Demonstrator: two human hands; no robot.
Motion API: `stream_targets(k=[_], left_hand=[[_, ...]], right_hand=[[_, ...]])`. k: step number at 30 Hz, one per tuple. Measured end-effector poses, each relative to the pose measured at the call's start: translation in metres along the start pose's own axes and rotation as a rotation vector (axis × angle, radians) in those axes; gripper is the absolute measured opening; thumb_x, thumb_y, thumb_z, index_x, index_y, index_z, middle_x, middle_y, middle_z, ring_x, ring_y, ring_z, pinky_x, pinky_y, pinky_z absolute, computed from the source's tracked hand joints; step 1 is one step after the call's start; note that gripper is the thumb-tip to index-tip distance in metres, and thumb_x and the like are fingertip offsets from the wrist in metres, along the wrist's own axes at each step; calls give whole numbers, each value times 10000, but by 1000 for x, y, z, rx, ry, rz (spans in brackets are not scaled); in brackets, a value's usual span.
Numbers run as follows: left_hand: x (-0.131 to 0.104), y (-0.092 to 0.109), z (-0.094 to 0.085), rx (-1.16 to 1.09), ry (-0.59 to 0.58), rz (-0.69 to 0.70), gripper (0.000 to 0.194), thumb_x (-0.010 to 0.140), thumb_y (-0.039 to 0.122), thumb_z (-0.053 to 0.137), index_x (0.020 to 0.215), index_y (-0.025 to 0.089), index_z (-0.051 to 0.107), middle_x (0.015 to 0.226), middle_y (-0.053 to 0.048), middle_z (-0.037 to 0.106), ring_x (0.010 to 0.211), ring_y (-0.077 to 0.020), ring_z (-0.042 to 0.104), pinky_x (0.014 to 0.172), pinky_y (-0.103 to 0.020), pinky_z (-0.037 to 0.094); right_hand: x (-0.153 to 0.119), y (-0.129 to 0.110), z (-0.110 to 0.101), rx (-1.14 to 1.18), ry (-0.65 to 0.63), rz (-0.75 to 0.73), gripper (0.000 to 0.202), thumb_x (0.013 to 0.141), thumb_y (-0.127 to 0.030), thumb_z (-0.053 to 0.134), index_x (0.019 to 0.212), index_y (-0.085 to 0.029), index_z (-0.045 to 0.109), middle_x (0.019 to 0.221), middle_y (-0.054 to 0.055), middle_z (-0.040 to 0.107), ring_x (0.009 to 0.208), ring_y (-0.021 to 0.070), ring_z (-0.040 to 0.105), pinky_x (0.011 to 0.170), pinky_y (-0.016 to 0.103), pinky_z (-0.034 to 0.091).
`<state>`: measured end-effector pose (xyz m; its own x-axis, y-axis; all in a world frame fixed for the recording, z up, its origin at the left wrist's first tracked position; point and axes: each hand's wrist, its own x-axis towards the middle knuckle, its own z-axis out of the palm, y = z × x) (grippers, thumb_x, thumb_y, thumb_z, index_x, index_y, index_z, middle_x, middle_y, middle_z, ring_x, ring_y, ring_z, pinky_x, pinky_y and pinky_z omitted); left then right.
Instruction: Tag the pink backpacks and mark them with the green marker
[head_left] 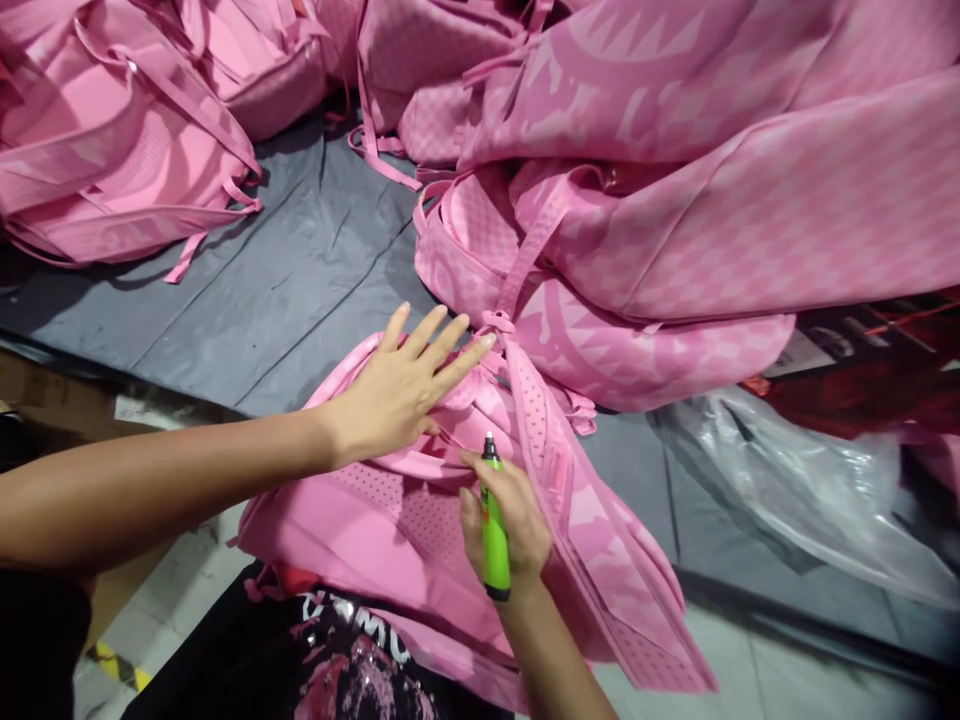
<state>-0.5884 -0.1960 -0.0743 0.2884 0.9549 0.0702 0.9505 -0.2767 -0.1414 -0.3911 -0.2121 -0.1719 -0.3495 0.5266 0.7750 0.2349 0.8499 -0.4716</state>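
Note:
A pink backpack lies in front of me, partly on the table's near edge and partly against my lap. My left hand rests on its upper part with the fingers spread, near the top loop. In my right hand is a green marker pen, its black and white tip pointing up and away from me. Just right of that hand runs a padded shoulder strap with small perforations. What lies beneath my left palm is hidden.
More pink backpacks pile up at the far left. A larger heap of patterned backpacks fills the back right. Clear plastic wrapping hangs at the right edge of the grey covered table. Yellow and black tape marks the floor.

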Motion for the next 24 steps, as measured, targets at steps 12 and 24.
stream_targets(k=[12, 24], left_hand=[[8, 2, 5, 2, -53, -76, 929, 837, 403, 608, 1552, 87, 105, 1621, -181, 151, 1457, -360, 215, 1094, -501, 284], [-6, -6, -16, 59, -171, -148, 1006, 793, 493, 707, 1562, 186, 135, 1622, -187, 139, 1441, -379, 238, 1058, -519, 327]], right_hand=[[79, 14, 13, -424, -549, 453, 1059, 689, -343, 839, 1505, -91, 212, 1490, 292, 335, 1416, 465, 269, 1068, 620, 384], [66, 17, 9, -243, -443, 489, 942, 715, -158, 754, 1507, -173, 246, 1428, 165, 478, 1346, 343, 424, 1095, 508, 408]])
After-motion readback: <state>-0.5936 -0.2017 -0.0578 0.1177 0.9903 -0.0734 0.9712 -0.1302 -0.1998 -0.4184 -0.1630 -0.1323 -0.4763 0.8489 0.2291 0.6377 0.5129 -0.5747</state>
